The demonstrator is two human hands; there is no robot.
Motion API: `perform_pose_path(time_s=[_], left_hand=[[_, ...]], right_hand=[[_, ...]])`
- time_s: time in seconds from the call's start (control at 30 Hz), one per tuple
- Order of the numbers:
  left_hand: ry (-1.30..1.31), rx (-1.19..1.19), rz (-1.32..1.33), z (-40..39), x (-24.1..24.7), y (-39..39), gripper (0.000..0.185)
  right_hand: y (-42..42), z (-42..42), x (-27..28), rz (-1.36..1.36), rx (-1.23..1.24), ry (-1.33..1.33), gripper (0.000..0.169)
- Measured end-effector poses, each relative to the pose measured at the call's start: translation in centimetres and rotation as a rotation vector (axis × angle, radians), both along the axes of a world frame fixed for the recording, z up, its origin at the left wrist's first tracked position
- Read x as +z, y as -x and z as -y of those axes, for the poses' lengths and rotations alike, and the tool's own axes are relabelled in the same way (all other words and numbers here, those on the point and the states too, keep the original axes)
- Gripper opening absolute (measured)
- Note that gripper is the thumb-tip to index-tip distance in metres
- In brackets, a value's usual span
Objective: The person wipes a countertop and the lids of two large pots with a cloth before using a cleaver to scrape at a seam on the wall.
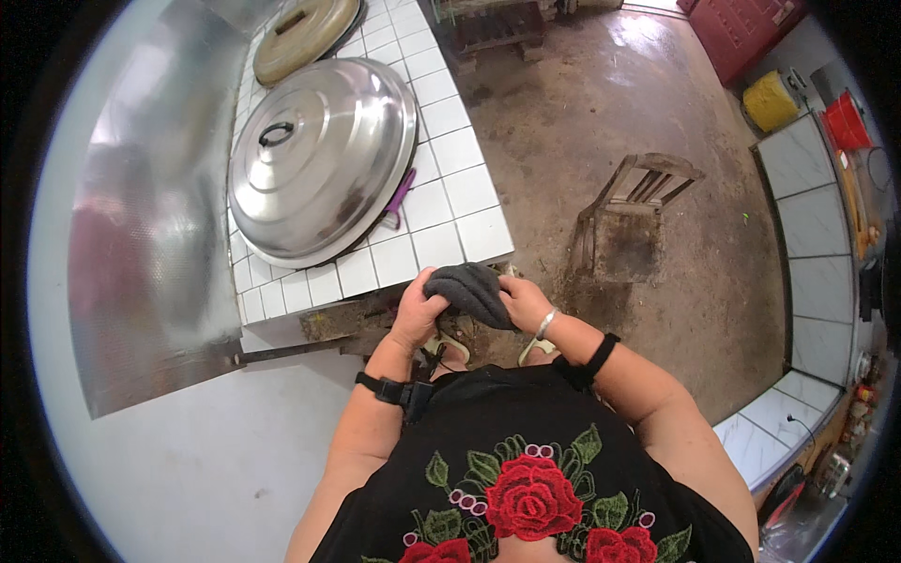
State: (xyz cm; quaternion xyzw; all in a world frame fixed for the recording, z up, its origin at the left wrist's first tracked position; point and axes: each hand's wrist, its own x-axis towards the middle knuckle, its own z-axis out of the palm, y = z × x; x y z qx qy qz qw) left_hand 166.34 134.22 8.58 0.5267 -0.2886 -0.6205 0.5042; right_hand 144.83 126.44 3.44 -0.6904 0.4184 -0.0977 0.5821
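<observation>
A folded dark grey cloth is stretched between my two hands, just off the near edge of a white-tiled stove counter. My left hand grips its left end, thumb on top. At the other end, my right hand pinches the cloth, its fingers partly hidden by it. Beyond my left hand, a large domed metal lid with a dark handle lies on the counter. A purple object, its kind unclear, pokes out from beside the lid's right edge.
A round wooden lid lies farther back on the counter. On the floor to the right stands a wooden chair. Metal sheeting covers the wall at left. Along the right runs a tiled counter, with a yellow container near its far end.
</observation>
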Motion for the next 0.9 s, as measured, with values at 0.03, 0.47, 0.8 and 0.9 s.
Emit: perform_pose_path(time_s=[0.03,0.47,0.8,0.9], left_hand=[[0.002,0.024,-0.047,1.6,0.5,2.4,0.028],[-0.014,0.123,0.630,11.0,-6.1,4.5,0.036],[-0.166,-0.432,0.921,14.1,-12.4,3.0,0.057],[-0.118,-0.559,0.975,13.3,-11.8,1.8,0.074]], right_hand=[[2.2,0.7,-0.1,0.030,-0.038,-0.028,0.027],[8.5,12.7,3.0,0.029,-0.323,0.020,0.045],[5.1,25.7,0.8,0.181,-0.254,-0.054,0.046],[2.7,27.7,-0.5,0.197,-0.235,-0.155,0.043]])
